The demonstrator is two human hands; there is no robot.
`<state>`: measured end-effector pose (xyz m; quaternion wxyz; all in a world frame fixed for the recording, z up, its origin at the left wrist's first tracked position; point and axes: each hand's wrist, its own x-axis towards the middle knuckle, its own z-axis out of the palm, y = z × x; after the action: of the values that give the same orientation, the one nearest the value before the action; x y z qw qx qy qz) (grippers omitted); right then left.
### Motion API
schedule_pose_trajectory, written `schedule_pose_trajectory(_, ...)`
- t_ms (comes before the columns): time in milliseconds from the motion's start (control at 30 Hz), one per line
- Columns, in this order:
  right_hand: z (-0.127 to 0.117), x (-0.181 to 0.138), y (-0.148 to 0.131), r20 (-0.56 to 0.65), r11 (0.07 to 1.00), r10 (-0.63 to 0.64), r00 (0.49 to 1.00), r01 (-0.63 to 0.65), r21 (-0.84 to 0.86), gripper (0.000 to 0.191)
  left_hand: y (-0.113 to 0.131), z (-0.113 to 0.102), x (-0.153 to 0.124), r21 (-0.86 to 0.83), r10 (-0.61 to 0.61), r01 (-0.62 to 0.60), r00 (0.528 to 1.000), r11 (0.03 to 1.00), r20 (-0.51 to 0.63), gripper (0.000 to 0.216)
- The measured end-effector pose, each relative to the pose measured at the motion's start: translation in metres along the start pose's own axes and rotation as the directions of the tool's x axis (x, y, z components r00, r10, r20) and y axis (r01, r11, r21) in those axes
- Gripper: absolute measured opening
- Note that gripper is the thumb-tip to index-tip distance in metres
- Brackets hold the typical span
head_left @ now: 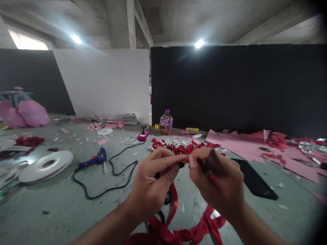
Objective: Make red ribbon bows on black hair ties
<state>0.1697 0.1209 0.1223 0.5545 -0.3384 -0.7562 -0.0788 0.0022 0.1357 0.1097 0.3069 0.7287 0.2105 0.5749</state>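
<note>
My left hand (152,185) and my right hand (221,180) meet fingertip to fingertip above the grey surface, both closed in a pinch. A bit of red shows between the fingertips. From beneath my left hand a long red ribbon (174,204) hangs down and lies in loops at the front. Something dark sits inside the curl of my right hand; its kind cannot be made out. A dark round item (168,197) shows partly behind my left hand. Just beyond the fingertips lies a pile of small red and white ribbon bows (187,148).
At left are a blue glue gun (93,159) with a trailing black cord, and a white ribbon spool (47,166). A magenta power strip (143,135) and a bottle (166,123) stand farther back. Right are a black phone-like slab (255,180) and pink sheets (237,146).
</note>
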Motion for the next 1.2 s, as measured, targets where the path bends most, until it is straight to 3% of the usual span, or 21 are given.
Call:
schedule_pose_trajectory(133, 0.003, 0.003, -0.001, -0.001, 0.986, 0.118, 0.993, -0.117, 0.116, 0.012, 0.001, 0.000, 0.001, -0.078, -0.074, 0.073, 0.997, 0.994, 0.001, 0.028)
schedule_pose_trajectory(333, 0.002, 0.005, -0.001, 0.094, 0.954, 0.217, 0.972, -0.231, 0.192, 0.015, -0.005, -0.002, 0.000, -0.133, -0.125, 0.120, 0.992, 0.984, -0.031, 0.024)
schedule_pose_trajectory(400, 0.002, 0.005, 0.003, 0.148, 0.914, 0.305, 0.941, -0.333, 0.233, 0.019, -0.010, 0.000, 0.000, -0.259, -0.220, 0.205, 0.975, 0.944, -0.029, 0.021)
schedule_pose_trajectory(500, 0.001, 0.006, 0.010, 0.220, 0.812, 0.483, 0.847, -0.528, 0.249, 0.029, -0.015, 0.003, 0.001, -0.470, -0.392, 0.355, 0.920, 0.808, 0.020, 0.022)
schedule_pose_trajectory(567, -0.001, 0.009, 0.012, 0.227, 0.770, 0.547, 0.806, -0.591, 0.242, 0.025, -0.015, 0.004, 0.002, -0.534, -0.460, 0.412, 0.887, 0.738, 0.049, 0.027)
schedule_pose_trajectory(633, -0.004, 0.012, 0.010, 0.201, 0.786, 0.537, 0.819, -0.572, 0.233, 0.018, -0.015, 0.004, 0.002, -0.545, -0.473, 0.419, 0.880, 0.727, 0.045, 0.028)
schedule_pose_trajectory(800, -0.011, 0.015, -0.009, 0.227, 0.905, 0.366, 0.902, -0.403, 0.140, 0.018, -0.014, 0.004, 0.001, -0.501, -0.412, 0.355, 0.911, 0.789, -0.003, 0.022)
schedule_pose_trajectory(1200, -0.006, 0.011, -0.013, 0.235, 0.940, 0.328, 0.915, -0.340, 0.009, 0.024, -0.014, 0.003, 0.003, -0.319, -0.318, 0.293, 0.947, 0.901, -0.031, 0.016)
